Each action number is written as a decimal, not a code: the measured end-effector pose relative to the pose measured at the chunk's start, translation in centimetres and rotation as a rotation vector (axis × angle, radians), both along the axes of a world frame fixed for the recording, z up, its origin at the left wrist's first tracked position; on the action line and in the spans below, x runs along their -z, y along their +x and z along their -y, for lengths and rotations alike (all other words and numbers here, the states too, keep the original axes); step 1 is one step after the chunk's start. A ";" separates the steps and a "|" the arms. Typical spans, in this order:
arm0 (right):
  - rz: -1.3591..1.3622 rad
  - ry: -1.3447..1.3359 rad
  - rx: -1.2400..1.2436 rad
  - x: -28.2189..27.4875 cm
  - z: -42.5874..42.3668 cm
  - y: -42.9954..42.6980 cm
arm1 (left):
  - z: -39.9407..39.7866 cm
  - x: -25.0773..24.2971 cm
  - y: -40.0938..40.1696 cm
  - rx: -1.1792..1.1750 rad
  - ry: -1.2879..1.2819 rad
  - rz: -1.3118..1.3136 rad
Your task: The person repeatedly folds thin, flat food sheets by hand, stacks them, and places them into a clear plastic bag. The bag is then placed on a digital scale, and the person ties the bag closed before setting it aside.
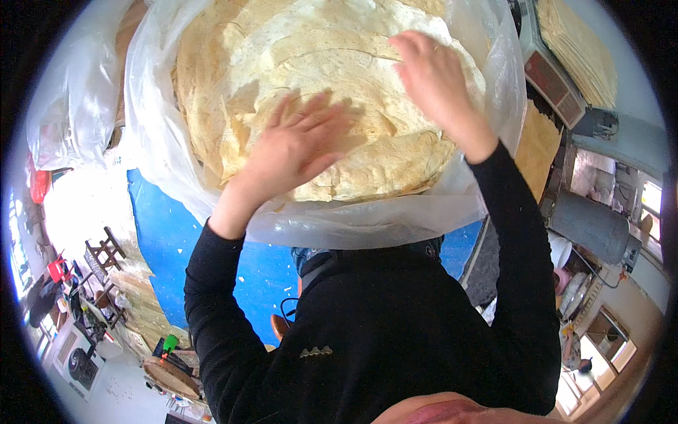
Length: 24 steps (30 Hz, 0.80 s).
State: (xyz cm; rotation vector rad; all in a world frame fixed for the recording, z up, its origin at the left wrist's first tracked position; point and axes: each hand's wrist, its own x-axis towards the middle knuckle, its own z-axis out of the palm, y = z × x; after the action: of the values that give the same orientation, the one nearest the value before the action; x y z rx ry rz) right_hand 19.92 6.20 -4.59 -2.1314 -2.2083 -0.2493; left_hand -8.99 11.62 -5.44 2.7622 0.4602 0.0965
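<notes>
A broad pile of thin, pale-brown flatbread sheets [328, 63] lies in front of me, folded and layered. Around it, a clear plastic bag [169, 153] is spread open, its rim bunched on the left and along my waist. My left hand [296, 146] is over the near-left part of the pile, palm down, fingers spread and slightly blurred. Over the right side of the sheets is my right hand [431, 77], its fingers loosely curved and pointing away from me. I see nothing held in either hand. Whether the palms press on the bread cannot be told.
More clear plastic [74, 100] hangs at the left. Stacked rectangular sheets [580, 53] stand at the upper right beside a box-like device [556, 85]. A grey cylinder [590, 225] lies at the right. Blue floor covering [164, 228], a wooden stool [106, 249] and a distant person [573, 350] also show.
</notes>
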 end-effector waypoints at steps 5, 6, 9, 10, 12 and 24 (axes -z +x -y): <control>-0.015 -0.113 -0.007 1.3 8.1 -3.4 | 0.5 0.2 -1.7 -0.034 0.129 -0.026; -0.031 -0.216 0.046 1.7 9.1 -2.8 | 0.6 0.3 -2.1 -0.031 0.132 -0.028; -0.104 -0.161 -0.035 2.1 11.2 -0.4 | 0.5 0.6 -3.7 -0.039 0.113 -0.028; -0.119 -0.141 -0.079 2.0 11.6 0.4 | 0.3 0.6 -4.4 -0.050 0.092 -0.025; -0.041 -0.185 -0.037 1.4 11.9 1.7 | 0.1 0.5 -6.0 -0.055 0.124 -0.014; 0.017 0.094 -0.028 -6.5 10.0 7.4 | 3.2 -1.4 -9.2 -0.167 0.240 0.285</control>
State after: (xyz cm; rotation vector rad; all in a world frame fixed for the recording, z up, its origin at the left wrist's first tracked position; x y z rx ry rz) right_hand 27.37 -3.81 1.93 -2.0559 -2.1879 -0.3633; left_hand -18.21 8.46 -4.06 2.8685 0.6358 0.6142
